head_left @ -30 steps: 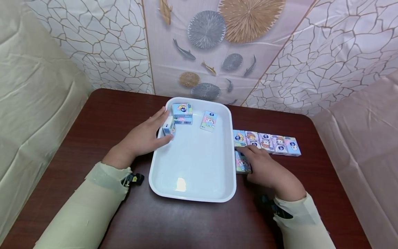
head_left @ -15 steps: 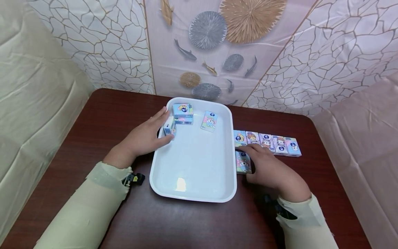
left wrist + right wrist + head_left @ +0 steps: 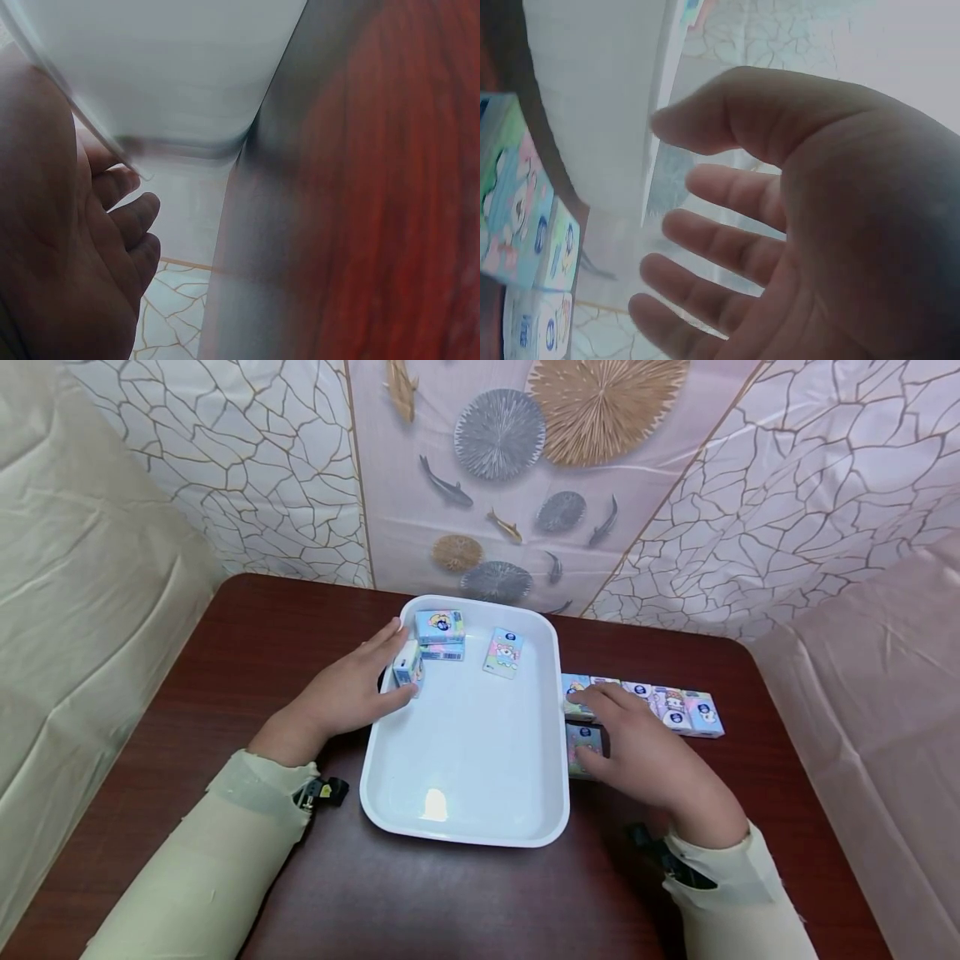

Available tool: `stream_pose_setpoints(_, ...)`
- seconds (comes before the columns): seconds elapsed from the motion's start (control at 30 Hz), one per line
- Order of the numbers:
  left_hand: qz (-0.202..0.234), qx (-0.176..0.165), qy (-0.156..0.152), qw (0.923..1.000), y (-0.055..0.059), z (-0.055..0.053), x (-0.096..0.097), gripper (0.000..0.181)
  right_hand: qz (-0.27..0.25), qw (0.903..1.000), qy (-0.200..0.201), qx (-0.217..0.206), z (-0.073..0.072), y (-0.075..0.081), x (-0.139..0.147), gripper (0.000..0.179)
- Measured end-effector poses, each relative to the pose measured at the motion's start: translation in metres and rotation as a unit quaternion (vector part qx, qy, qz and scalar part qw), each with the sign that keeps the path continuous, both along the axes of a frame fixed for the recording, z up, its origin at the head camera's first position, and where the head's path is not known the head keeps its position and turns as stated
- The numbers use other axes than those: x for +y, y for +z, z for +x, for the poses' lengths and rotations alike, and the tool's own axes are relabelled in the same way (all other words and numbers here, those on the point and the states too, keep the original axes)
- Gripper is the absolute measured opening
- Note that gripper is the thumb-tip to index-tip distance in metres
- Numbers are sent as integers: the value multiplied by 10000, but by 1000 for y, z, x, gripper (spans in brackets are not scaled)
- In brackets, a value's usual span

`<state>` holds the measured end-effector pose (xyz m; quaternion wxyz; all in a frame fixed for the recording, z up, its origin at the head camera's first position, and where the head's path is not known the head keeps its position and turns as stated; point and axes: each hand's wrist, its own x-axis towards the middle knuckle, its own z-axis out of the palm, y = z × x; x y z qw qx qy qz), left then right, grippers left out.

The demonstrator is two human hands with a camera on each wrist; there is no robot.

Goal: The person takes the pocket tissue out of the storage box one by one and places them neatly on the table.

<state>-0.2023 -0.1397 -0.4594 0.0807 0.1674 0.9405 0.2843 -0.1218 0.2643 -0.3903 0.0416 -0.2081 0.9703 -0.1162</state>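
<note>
A white tray point(image 3: 468, 743) stands on the table, small cartoon-printed tissue packs in it. My left hand point(image 3: 337, 689) holds its left rim, thumb inside and other fingers outside in the left wrist view. Between that thumb and index finger, an upright tissue pack point(image 3: 408, 663) stands by the wall. To the tray's right, my right hand point(image 3: 637, 747) hovers with fingers apart and nothing in them. Below its thumb is a single tissue pack point(image 3: 583, 739). Behind that, a row of several packs, with a blue one point(image 3: 703, 712) at its right end, is partly hidden by the hand.
Two tissue packs point(image 3: 441, 625) overlap in the tray's back left corner. Another pack point(image 3: 503, 652) lies flat toward the back right. The dark wooden table point(image 3: 480, 902) meets a patterned cloth backdrop point(image 3: 285, 485) behind, with plain cloth at both sides.
My right hand has lifted a little and its thumb has swung from beside the single near pack to over it. The packs and my left hand look unmoved.
</note>
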Motion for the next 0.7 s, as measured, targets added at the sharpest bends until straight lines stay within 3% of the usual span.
stream_pose_setpoints(0.3, -21, -14, 24, 10000, 0, 0, 0, 94, -349, 9991, 118, 203, -5, 6, -25, 58)
stream_pose_setpoints(0.7, 42, -6, 19, 10000, 1, 1, 0, 93, -135, 9993, 303, -151, -20, 11, -57, 51)
